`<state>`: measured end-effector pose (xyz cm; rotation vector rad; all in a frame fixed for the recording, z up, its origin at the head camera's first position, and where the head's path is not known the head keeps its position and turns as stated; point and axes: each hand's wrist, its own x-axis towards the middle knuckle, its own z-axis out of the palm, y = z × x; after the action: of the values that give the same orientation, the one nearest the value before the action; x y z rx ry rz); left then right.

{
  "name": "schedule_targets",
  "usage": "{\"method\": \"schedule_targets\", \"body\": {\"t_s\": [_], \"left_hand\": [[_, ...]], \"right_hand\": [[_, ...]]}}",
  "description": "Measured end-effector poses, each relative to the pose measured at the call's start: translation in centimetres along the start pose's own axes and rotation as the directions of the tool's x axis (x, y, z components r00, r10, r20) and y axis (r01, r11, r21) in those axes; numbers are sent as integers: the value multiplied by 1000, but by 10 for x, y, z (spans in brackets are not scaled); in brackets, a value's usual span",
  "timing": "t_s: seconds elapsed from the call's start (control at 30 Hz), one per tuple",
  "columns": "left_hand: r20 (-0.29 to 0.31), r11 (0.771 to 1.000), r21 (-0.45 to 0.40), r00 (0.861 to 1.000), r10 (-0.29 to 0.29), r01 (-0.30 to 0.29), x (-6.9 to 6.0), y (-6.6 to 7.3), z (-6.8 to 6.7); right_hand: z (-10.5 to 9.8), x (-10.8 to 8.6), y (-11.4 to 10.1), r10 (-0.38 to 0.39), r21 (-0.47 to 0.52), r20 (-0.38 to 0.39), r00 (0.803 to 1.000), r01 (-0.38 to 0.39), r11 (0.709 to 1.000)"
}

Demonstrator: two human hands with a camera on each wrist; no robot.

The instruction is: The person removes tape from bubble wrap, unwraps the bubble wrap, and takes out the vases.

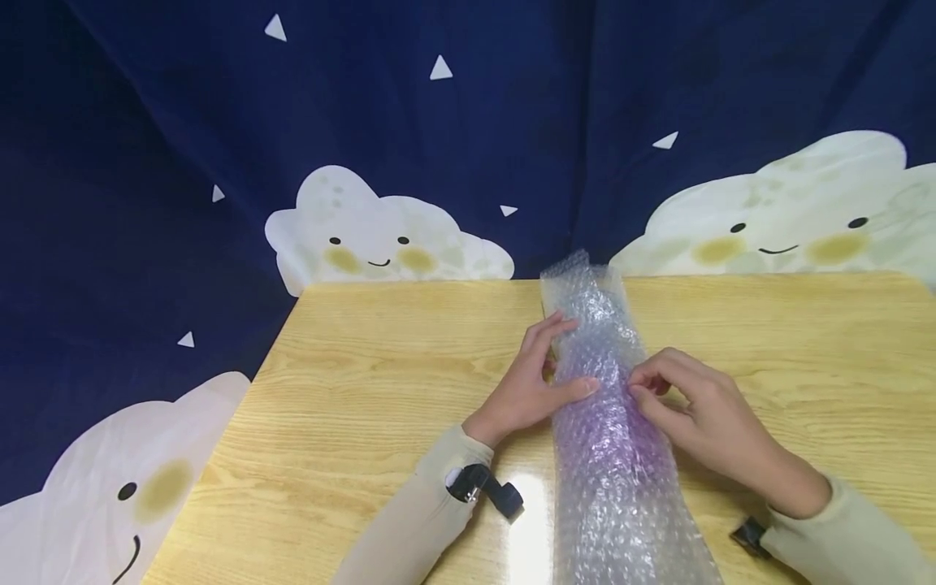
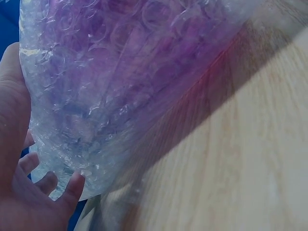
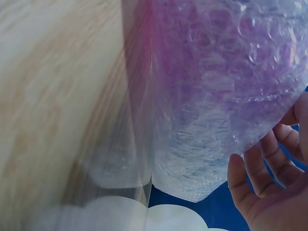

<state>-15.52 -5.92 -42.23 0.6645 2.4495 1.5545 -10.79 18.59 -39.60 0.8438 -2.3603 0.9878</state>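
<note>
Bubble-wrap bundle (image 1: 614,471), right of frame centre, long axis bottom to top | left hand (image 1: 530,390) spread, touching its left side | right hand (image 1: 705,414) apparently pinches right edge

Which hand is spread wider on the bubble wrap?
The left hand: its thumb lies apart from its fingers, while on the right hand thumb and index finger nearly meet.

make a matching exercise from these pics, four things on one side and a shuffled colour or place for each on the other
1. left hand
2. bubble wrap
3. table
4. backdrop

A. dark blue with white shapes
B. see-through, with purple showing
C. at the bubble wrap's left side
D. light wood grain

Pairs: 1-C, 2-B, 3-D, 4-A
</note>
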Motion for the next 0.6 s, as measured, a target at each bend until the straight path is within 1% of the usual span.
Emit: {"method": "schedule_targets", "body": {"t_s": [0.13,0.37,0.6], "left_hand": [[-3,1000,-8,1000,12,-12,-1,0,0],[4,1000,-15,1000,4,-4,-1,-2,1],[0,1000,-12,1000,6,-6,0,-3,1]], "right_hand": [[0,-1,1,4,-15,15,1000,-4,1000],[1,-1,1,-9,-14,2,1000,9,1000],[0,-1,3,-24,-28,17,1000,25,999]]}}
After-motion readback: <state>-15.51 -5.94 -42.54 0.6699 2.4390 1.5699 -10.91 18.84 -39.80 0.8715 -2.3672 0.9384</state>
